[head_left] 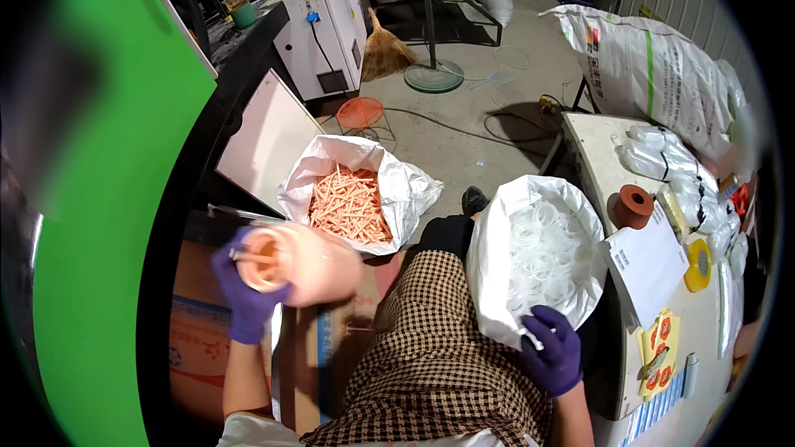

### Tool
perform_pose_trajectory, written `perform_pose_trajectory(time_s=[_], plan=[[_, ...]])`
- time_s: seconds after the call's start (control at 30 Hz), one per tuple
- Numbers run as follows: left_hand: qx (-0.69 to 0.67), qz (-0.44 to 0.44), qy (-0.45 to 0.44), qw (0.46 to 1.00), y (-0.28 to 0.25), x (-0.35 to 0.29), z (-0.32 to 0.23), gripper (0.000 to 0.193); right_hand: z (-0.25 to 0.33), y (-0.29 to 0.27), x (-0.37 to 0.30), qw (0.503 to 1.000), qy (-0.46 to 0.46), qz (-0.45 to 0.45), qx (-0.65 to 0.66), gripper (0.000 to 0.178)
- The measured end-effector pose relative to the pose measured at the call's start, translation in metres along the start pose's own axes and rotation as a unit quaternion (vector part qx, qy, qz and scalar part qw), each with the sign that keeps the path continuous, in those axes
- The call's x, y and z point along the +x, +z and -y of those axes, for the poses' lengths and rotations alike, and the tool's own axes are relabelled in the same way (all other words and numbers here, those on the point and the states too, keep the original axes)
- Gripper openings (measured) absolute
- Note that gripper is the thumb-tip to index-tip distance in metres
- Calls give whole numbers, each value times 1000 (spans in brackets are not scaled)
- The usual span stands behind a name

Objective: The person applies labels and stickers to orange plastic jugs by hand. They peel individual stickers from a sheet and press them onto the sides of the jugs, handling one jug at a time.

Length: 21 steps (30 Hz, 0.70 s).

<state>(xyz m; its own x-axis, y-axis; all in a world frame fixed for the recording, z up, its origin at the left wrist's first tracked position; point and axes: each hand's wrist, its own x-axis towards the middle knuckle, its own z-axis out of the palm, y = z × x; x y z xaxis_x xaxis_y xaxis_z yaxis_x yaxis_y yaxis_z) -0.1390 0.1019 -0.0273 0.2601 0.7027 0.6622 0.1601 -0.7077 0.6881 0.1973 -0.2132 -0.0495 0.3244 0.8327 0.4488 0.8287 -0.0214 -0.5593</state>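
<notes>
While checked cloth (414,331) covers your lap, your right hand (553,356), fingers bent, is at the near edge of a white bag (490,281) of clear rings (546,252); can't tell if it pinches any | left of your lap, your left hand (251,308) grips a tipped pink jar (325,265) | past it, a second bag (407,190) holds pink sticks (348,207) | far back, a broom (385,48)

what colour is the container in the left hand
The container is pale peach-pink, as the head view shows.
</notes>
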Motion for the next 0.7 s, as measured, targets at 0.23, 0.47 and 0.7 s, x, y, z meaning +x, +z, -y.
perform_pose_trajectory(time_s=[0.23, 0.47, 0.7], plan=[[7, 290, 142, 946, 145, -23, -110, 64, 46, 30, 22, 993, -108, 30, 44, 48], [-17, 300, 185, 936, 179, -28, -129, 59, 20, 59, 19, 991, -87, 94, -43, 33], [17, 216, 258, 942, 176, -36, -104, 76, 25, 60, 45, 986, -46, 160, -6, 18]])
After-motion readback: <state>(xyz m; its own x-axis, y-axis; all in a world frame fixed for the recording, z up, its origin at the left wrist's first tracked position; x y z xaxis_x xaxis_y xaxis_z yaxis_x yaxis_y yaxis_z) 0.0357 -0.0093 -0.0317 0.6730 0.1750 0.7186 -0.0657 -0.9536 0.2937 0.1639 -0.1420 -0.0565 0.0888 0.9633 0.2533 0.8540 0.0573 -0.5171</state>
